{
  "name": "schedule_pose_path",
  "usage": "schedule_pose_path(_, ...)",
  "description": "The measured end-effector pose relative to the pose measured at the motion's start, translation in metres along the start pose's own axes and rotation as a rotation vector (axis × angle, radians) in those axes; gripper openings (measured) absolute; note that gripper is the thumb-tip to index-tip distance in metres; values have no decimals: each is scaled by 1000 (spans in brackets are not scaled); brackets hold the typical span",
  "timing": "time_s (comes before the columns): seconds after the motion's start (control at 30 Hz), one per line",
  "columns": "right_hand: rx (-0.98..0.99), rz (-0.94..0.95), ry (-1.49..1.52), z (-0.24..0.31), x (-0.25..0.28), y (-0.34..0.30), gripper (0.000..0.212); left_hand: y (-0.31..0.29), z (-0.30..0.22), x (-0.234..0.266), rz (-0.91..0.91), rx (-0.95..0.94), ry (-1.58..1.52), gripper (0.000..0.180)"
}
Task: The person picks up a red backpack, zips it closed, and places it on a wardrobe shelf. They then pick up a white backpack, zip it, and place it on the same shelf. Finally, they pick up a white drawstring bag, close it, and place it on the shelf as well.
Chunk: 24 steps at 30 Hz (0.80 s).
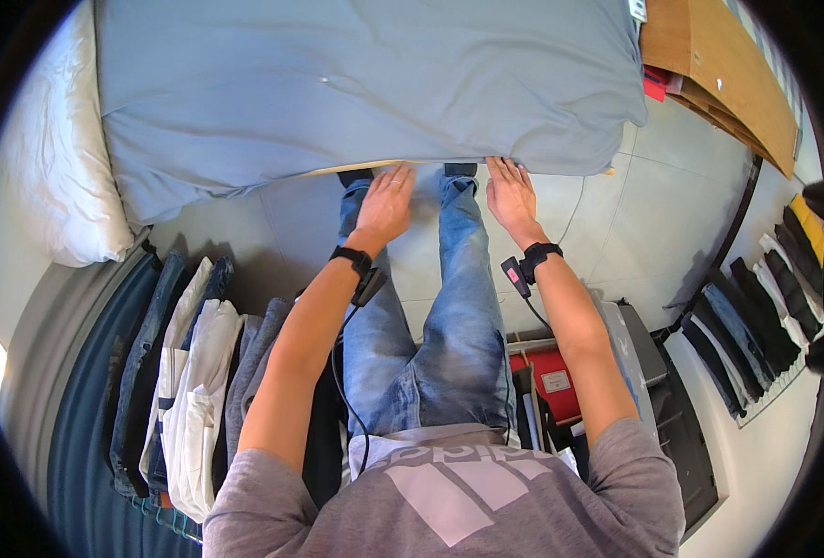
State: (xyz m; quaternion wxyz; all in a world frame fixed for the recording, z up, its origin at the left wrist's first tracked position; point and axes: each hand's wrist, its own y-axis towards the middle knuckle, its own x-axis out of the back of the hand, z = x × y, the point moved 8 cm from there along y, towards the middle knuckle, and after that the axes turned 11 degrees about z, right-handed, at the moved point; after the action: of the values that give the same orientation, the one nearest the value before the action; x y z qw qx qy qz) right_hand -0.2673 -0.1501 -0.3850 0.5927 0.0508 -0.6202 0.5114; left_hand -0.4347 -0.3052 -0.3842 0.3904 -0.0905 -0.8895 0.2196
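Observation:
A grey-blue sheet (365,84) covers the bed in front of me, and its lower edge hangs over the wooden bed frame. My left hand (386,205) reaches toward that edge with fingers together, its fingertips at the sheet's hem. My right hand (511,197) does the same a little to the right, fingertips touching the hem. Both wrists wear black bands with small devices clipped on. Neither hand visibly grips the cloth. My legs in blue jeans (431,316) stand between the arms.
A white pillow (59,167) lies at the bed's left end. Folded clothes (189,372) hang on a rack at lower left. Wooden boards (719,74) lean at upper right. Dark garments (756,316) line the right wall. A red box (553,381) sits by my right leg.

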Motion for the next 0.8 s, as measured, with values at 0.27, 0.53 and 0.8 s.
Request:
schedule_pose_path(0.27, -30, -13, 8, -33, 0, 4, 46, 68, -55, -26, 24, 276, 164, 75)
schedule_pose_path(0.53, 131, -4, 346, -68, 12, 16, 25, 86, -70, -20, 80, 491, 174, 59)
schedule_pose_path(0.8, -94, -128, 167, -217, 43, -31, 37, 136, -182, -27, -170, -71, 99, 37)
